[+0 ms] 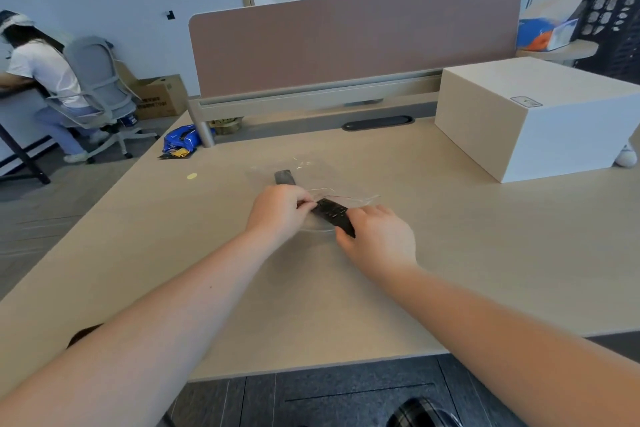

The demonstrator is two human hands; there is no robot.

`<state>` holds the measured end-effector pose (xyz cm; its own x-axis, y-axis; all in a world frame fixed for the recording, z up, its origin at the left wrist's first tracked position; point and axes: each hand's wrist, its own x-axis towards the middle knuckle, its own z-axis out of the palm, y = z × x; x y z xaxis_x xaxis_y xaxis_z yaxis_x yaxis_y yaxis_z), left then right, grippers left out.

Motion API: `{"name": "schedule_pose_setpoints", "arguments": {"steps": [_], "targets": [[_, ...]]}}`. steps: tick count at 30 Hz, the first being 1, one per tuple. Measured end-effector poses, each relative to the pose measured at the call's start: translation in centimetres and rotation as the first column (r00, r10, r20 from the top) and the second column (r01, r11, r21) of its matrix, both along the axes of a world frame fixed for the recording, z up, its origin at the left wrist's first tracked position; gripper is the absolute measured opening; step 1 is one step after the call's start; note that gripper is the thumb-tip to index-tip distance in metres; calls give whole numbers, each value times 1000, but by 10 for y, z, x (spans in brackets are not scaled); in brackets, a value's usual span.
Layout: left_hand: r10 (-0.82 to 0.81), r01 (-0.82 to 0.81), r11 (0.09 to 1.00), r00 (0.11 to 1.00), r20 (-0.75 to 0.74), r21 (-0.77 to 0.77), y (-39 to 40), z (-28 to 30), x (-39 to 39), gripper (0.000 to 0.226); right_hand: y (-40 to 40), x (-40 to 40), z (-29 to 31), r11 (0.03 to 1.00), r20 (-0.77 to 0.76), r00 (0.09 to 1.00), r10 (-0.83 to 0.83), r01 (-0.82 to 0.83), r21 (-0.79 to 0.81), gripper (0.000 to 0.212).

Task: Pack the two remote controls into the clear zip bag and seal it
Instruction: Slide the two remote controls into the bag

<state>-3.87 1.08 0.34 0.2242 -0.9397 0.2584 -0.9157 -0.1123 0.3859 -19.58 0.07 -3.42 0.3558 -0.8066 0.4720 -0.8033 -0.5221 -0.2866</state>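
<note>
On the desk (450,253), the left hand (277,211) pinches the bag (360,199) mouth while the right hand (381,236) grips the black remote (332,213), part-way in. The grey remote (284,177) seems already inside; sealing remains.

Two remote controls: a black one (334,215) near the middle of the desk (450,253), a grey one (284,177) just beyond it toward the far edge. One clear zip bag (360,199) around them (outline hard to trace, so how far each remote is inside cannot be told). Two bare hands, left hand (277,213) and right hand (381,236). One pale box (540,118) at the far right corner. One small yellowish dot (192,176) toward the left edge. One dark oval cable slot (377,123) along the far edge. One divider panel (353,42) above that edge.
</note>
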Motion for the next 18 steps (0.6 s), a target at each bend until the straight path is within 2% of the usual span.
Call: {"name": "schedule_pose_setpoints", "arguments": {"steps": [2, 5, 8, 13, 18], "targets": [[-7, 7, 1000, 1000, 14, -14, 1, -1, 3, 15, -3, 11, -4, 1000, -64, 998, -10, 9, -5, 23], [-22, 23, 1000, 999, 29, -20, 1, -4, 7, 13, -12, 24, -7, 987, -141, 990, 27, -4, 162, 33], [-52, 53, 999, 998, 35, -15, 0, -8, 11, 13, -17, 27, -11, 957, -131, 989, 69, -29, 289, 44], [-92, 95, 995, 993, 79, -35, 2, -18, 16, 15, -11, 12, -16, 982, -159, 987, 34, -4, 187, 41], [-107, 113, 992, 989, 99, -61, 2, -22, 18, 15, -9, 13, -17, 962, -105, 986, 129, -99, 253, 25]]}}
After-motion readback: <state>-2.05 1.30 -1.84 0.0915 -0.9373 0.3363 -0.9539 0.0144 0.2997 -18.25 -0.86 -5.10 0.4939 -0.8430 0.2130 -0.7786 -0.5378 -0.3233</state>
